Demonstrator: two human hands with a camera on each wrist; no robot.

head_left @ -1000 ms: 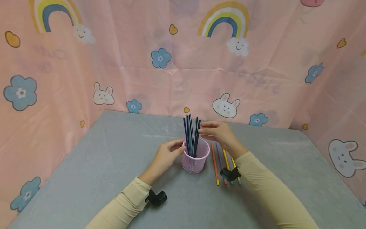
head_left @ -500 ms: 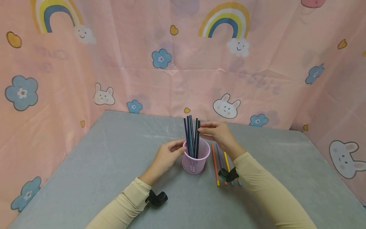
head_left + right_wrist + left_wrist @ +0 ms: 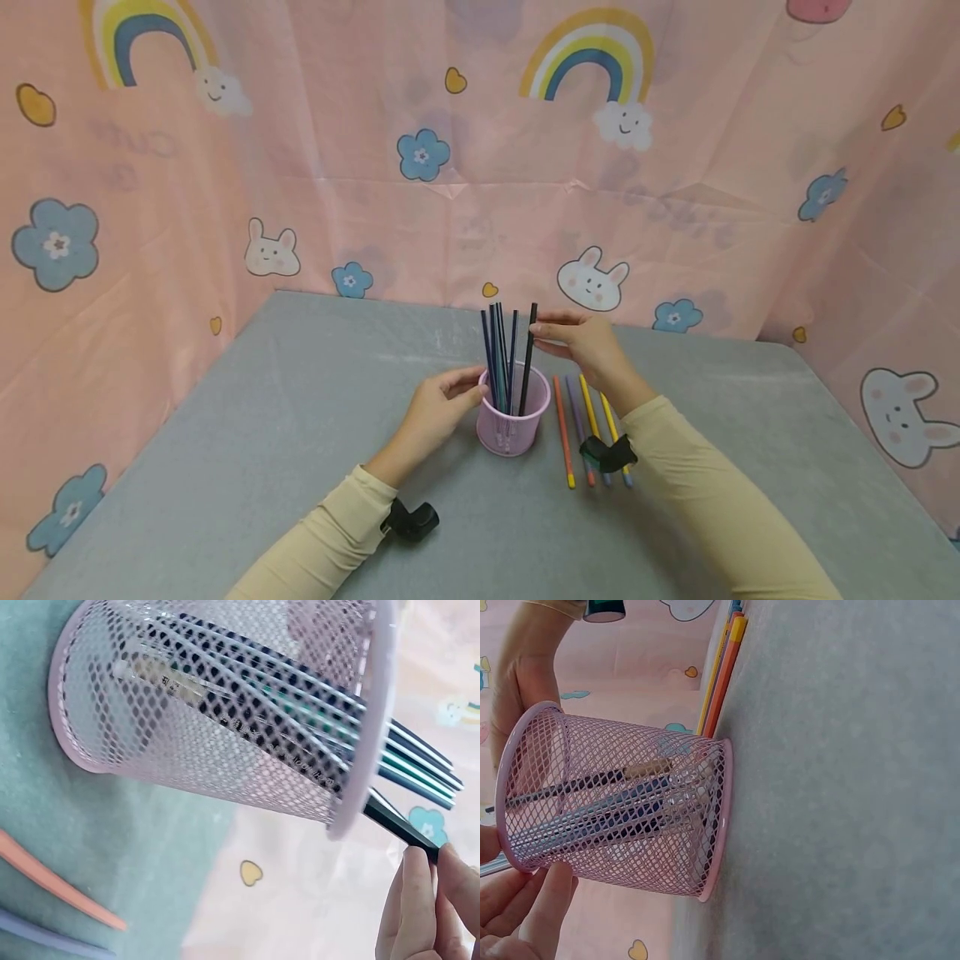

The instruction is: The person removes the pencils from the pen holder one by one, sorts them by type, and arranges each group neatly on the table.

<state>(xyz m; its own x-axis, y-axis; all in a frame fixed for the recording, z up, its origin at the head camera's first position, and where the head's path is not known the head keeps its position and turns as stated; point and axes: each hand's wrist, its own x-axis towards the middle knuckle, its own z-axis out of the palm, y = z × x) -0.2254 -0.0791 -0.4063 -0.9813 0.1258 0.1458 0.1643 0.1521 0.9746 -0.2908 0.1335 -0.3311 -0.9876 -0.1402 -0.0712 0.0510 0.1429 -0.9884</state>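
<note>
Black stick [image 3: 528, 358]: the one in work; lower end inside the pink mesh cup [image 3: 491, 433], upper end above the rim; leans a little right, its top apart from the dark sticks [image 3: 497, 358] beside it; step in hand, as I judge it, is shifting this single stick at the cup; going in or coming out, I can't tell; can't tell either if its lower end meets the cup's floor

Cup rim: next move calls for an unbroken pinch, travel along the stick's own length, and a steady cup; risk, I reckon, is the lower end snagging mesh or dragging a neighbour

Right hand [image 3: 590, 342]: thumb and fingers pinch the black stick near its top; hand is raised to the right of the cup, higher than the rim; forearm reaches in from lower right

Left hand [image 3: 441, 406]: thumb and fingers pinch the cup at its left, by the rim; sits lower than my right; forearm comes in from lower left

Cup: upright on the gray surface [image 3: 300, 400], between my hands

Pencils: lie in a row right of the cup; orange pencil [image 3: 563, 425] nearest it, then purple pencil [image 3: 577, 417], then two yellow pencils [image 3: 590, 408]; no finger on them
</note>
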